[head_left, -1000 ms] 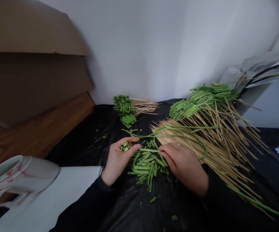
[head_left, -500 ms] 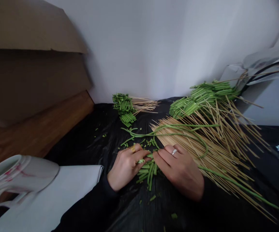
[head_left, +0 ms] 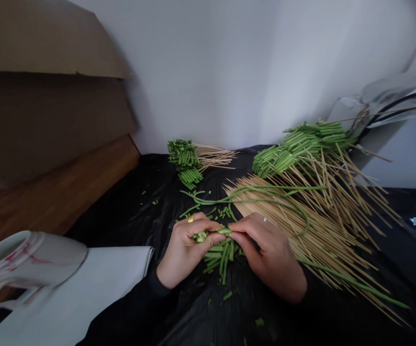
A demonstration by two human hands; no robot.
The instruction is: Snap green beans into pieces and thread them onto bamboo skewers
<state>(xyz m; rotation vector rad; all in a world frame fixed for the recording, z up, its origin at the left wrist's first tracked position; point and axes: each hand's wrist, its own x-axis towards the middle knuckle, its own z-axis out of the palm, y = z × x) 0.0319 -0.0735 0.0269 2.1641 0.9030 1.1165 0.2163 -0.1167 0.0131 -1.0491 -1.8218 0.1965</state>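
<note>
My left hand (head_left: 182, 247) is closed around a few cut long bean pieces (head_left: 200, 236), their pale ends showing between the fingers. Thumb and forefinger of that hand also pinch one bean piece (head_left: 224, 231). The fingertips of my right hand (head_left: 271, 254) grip the other end of this same piece. Just below both hands lies a loose pile of cut bean pieces (head_left: 223, 262) on black plastic sheeting (head_left: 121, 211). Beside my right hand spreads a heap of bamboo skewers (head_left: 283, 216), with uncut long beans (head_left: 307, 216) draped across it.
Skewered bean bundles (head_left: 186, 158) lie at the back, and a larger stack of skewered beans (head_left: 301, 144) sits at the back right. A mug (head_left: 49, 257) stands on a white folded sheet (head_left: 103, 274) at left. A cardboard box (head_left: 49, 110) is behind it, a wall (head_left: 211, 72) beyond.
My hands have risen slightly from the pile. A bean piece now shows pinched between both sets of fingertips, and my right fingers have drawn together from lying over the pile.
</note>
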